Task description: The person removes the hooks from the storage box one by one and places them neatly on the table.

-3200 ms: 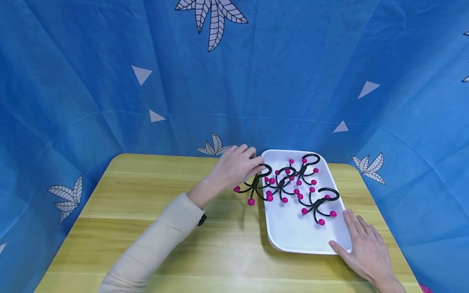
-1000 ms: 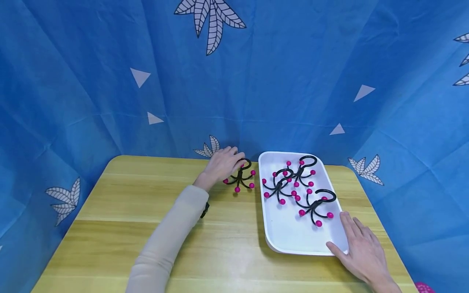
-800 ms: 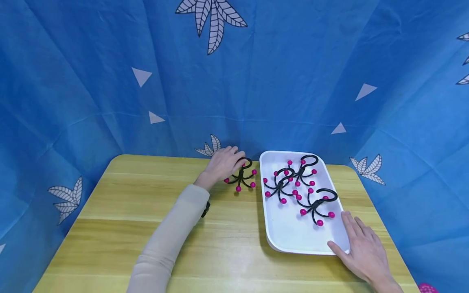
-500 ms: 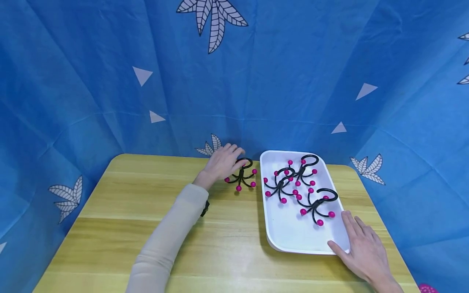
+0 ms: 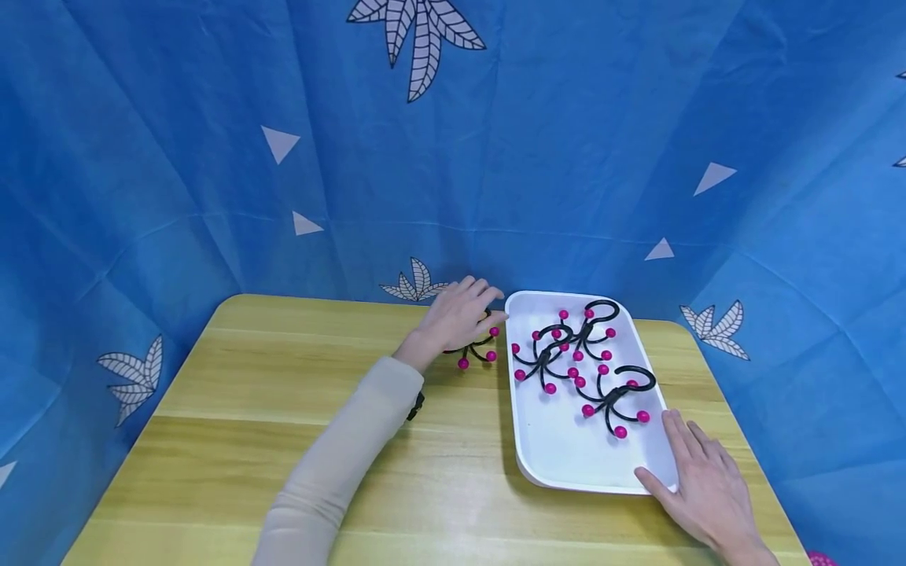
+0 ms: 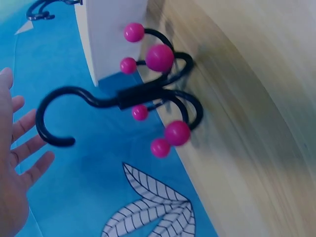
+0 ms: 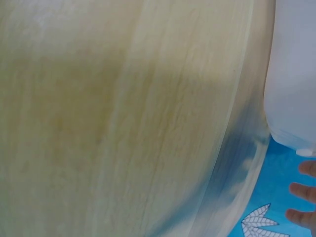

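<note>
Black hook [image 6: 136,97] rested on the table [image 5: 283,456] beside the white tray [image 5: 569,464]!

My right hand [image 5: 708,487] touched the rim with straight fingers, three matching hooks [image 5: 544,358] inside. Beyond, my left hand [image 5: 458,318], released, fingers spread, partly hid the one it had gripped at the tray's edge earlier! Blue curtain [image 5: 566,141] hung behind.

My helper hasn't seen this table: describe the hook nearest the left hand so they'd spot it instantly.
Find the white tray on the wood-grain table. In the head view, just left of its far end and partly hidden by the left hand, stands a black hook with pink balls. Three similar hooks are inside the tray; this one alone is outside.
</note>
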### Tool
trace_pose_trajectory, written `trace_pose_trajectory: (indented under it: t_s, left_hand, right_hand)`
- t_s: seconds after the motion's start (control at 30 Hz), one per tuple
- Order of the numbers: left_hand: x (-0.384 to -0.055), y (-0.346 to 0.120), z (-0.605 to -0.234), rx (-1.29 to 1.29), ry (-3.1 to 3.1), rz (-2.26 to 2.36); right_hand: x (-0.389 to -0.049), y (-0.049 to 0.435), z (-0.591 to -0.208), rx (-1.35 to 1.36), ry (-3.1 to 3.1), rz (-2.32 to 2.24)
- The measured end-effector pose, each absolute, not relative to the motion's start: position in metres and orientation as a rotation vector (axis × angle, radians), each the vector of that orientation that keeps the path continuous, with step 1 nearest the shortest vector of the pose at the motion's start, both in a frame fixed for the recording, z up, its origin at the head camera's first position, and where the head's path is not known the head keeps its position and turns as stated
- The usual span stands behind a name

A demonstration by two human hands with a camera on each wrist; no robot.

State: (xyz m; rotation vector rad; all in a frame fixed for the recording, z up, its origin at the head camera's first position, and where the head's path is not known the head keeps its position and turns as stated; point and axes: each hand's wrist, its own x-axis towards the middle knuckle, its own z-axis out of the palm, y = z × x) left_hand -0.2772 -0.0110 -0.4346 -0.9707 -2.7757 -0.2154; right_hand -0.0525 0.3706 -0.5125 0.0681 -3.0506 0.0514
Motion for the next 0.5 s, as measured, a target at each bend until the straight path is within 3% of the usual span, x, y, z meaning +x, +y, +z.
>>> trace_pose_trajectory:
  t_s: [0.5]
  left_hand:
    - [-0.266, 0.037, -0.432, -1.043, -2.71, -0.117]
  right_hand:
    - [-0.051, 0.372, -0.512, 0.059, -3.075, 0.06]
